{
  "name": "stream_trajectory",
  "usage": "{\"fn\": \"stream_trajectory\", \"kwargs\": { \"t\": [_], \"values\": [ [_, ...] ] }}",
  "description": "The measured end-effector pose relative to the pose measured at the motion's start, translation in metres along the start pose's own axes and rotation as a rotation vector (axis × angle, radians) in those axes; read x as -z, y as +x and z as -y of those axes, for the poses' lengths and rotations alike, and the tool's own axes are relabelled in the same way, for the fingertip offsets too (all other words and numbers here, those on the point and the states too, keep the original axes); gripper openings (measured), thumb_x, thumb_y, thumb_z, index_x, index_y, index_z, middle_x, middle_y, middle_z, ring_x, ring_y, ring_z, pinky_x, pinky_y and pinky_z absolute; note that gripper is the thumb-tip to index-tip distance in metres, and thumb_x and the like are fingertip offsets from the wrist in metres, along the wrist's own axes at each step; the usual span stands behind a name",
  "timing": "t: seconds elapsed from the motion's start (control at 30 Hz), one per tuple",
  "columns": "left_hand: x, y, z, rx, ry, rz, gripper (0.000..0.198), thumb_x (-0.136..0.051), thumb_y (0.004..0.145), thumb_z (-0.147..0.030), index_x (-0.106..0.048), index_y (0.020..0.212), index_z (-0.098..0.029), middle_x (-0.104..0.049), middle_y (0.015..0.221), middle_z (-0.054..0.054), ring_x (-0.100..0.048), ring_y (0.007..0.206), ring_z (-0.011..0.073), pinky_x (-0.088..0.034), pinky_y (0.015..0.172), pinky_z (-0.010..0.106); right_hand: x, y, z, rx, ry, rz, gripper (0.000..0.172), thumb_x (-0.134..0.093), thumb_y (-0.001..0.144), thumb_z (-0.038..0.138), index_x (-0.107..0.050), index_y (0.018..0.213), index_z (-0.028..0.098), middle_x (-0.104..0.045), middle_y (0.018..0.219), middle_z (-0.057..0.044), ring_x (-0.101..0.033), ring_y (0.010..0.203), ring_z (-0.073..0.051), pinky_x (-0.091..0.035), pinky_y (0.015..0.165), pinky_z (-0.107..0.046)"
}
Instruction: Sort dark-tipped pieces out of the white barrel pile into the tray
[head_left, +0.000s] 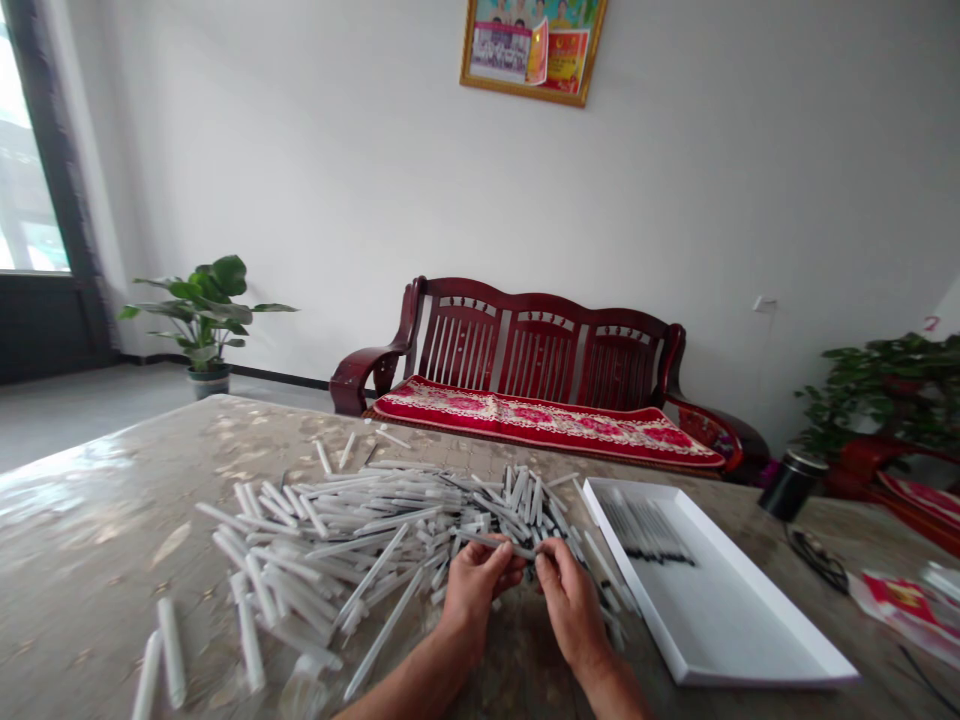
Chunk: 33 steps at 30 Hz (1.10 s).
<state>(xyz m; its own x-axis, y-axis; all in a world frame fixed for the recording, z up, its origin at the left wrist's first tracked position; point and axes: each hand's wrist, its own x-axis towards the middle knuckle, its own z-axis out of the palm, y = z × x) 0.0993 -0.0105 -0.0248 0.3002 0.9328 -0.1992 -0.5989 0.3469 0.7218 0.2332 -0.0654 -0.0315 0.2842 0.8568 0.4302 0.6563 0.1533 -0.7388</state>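
Observation:
Both hands meet over the front right of a large pile of whitish translucent tubes (300,545). Between them lies a thin pale tube (480,539) with a dark part near its right end. My left hand (476,580) pinches it around the middle. The fingertips of my right hand (566,590) are closed on its right end. Right of the hands, a shallow white box (750,610) holds a row of slim clear tubes with black ends (649,525) along its far left part.
A patterned cloth covers the table (82,530). At the right are a black canister (793,485), a dark cable (814,560) and a red and white packet (900,600). Behind the table stands a dark red wooden bench (502,350); a potted plant (210,310) is at left.

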Motion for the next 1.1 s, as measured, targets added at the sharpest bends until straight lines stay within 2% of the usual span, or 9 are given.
{"fn": "stream_trajectory", "kwargs": {
  "t": [0.2, 0.27, 0.43, 0.5, 0.63, 0.73, 0.87, 1.0, 1.1],
  "values": [
    [-0.001, -0.001, 0.002, 0.005, 0.048, 0.019, 0.05, -0.094, 0.038, -0.042, -0.067, 0.07, -0.014, -0.071, 0.061, 0.004, -0.067, 0.057, 0.0159, -0.053, 0.055, 0.024, -0.001, 0.001, -0.004, -0.031, -0.083, -0.032, 0.04, -0.038, 0.095, 0.049, -0.053, 0.068, 0.024, -0.052, 0.053, 0.002, -0.051, 0.05, -0.016, -0.036, 0.049, -0.026],
    [-0.002, -0.002, 0.002, 0.002, 0.04, 0.014, 0.049, -0.094, 0.038, -0.041, -0.067, 0.07, -0.014, -0.071, 0.061, 0.003, -0.067, 0.057, 0.0158, -0.053, 0.055, 0.024, -0.001, 0.001, -0.003, -0.051, -0.055, -0.04, 0.041, -0.037, 0.095, 0.05, -0.055, 0.069, 0.024, -0.055, 0.054, 0.001, -0.053, 0.051, -0.017, -0.037, 0.05, -0.027],
    [-0.002, -0.004, -0.002, -0.01, 0.007, -0.026, 0.047, -0.094, 0.04, -0.039, -0.068, 0.072, -0.015, -0.072, 0.062, 0.002, -0.069, 0.059, 0.0159, -0.054, 0.057, 0.024, 0.001, 0.0, 0.005, -0.018, -0.002, -0.007, 0.035, -0.039, 0.094, 0.051, -0.06, 0.085, 0.024, -0.066, 0.075, -0.002, -0.061, 0.069, -0.019, -0.046, 0.062, -0.027],
    [-0.002, -0.004, -0.002, -0.003, 0.013, -0.018, 0.048, -0.094, 0.04, -0.039, -0.068, 0.071, -0.014, -0.071, 0.062, 0.002, -0.069, 0.058, 0.0163, -0.054, 0.057, 0.024, 0.0, 0.0, 0.004, -0.008, -0.025, -0.013, 0.034, -0.041, 0.093, 0.051, -0.058, 0.081, 0.024, -0.064, 0.071, -0.001, -0.059, 0.065, -0.018, -0.044, 0.06, -0.026],
    [-0.002, -0.004, 0.0, 0.0, 0.032, 0.015, 0.048, -0.094, 0.04, -0.039, -0.067, 0.071, -0.014, -0.072, 0.061, 0.003, -0.068, 0.057, 0.0163, -0.054, 0.056, 0.025, -0.003, 0.0, -0.002, -0.071, -0.049, -0.025, 0.042, -0.037, 0.095, 0.053, -0.053, 0.069, 0.024, -0.051, 0.053, 0.003, -0.049, 0.05, -0.016, -0.035, 0.05, -0.027],
    [-0.003, -0.004, 0.0, -0.007, 0.023, -0.002, 0.047, -0.094, 0.04, -0.04, -0.067, 0.071, -0.014, -0.071, 0.061, 0.003, -0.068, 0.057, 0.016, -0.054, 0.056, 0.025, -0.003, -0.001, 0.0, -0.101, -0.013, -0.011, 0.044, -0.034, 0.095, 0.054, -0.054, 0.071, 0.024, -0.052, 0.055, 0.002, -0.052, 0.053, -0.017, -0.036, 0.051, -0.027],
    [-0.003, -0.004, -0.002, -0.006, 0.019, -0.01, 0.049, -0.094, 0.039, -0.04, -0.068, 0.071, -0.014, -0.071, 0.062, 0.003, -0.068, 0.057, 0.0164, -0.054, 0.056, 0.025, -0.002, -0.002, 0.008, -0.04, -0.002, -0.005, 0.036, -0.041, 0.094, 0.052, -0.057, 0.08, 0.023, -0.06, 0.067, 0.001, -0.055, 0.062, -0.017, -0.039, 0.057, -0.026],
    [-0.002, -0.005, -0.001, -0.02, 0.03, 0.019, 0.05, -0.093, 0.041, -0.042, -0.068, 0.073, -0.013, -0.072, 0.062, 0.004, -0.069, 0.058, 0.017, -0.054, 0.057, 0.025, -0.003, -0.003, 0.01, -0.084, 0.014, -0.002, 0.038, -0.041, 0.092, 0.054, -0.05, 0.07, 0.024, -0.051, 0.058, 0.003, -0.049, 0.056, -0.016, -0.034, 0.053, -0.026],
    [-0.002, -0.006, 0.001, -0.024, 0.032, 0.038, 0.049, -0.093, 0.042, -0.042, -0.068, 0.073, -0.013, -0.072, 0.063, 0.005, -0.068, 0.059, 0.0168, -0.053, 0.056, 0.024, -0.005, -0.003, 0.011, -0.189, 0.162, 0.015, 0.041, -0.04, 0.09, 0.057, -0.043, 0.065, 0.025, -0.043, 0.054, 0.005, -0.042, 0.051, -0.015, -0.032, 0.047, -0.026]
  ]
}}
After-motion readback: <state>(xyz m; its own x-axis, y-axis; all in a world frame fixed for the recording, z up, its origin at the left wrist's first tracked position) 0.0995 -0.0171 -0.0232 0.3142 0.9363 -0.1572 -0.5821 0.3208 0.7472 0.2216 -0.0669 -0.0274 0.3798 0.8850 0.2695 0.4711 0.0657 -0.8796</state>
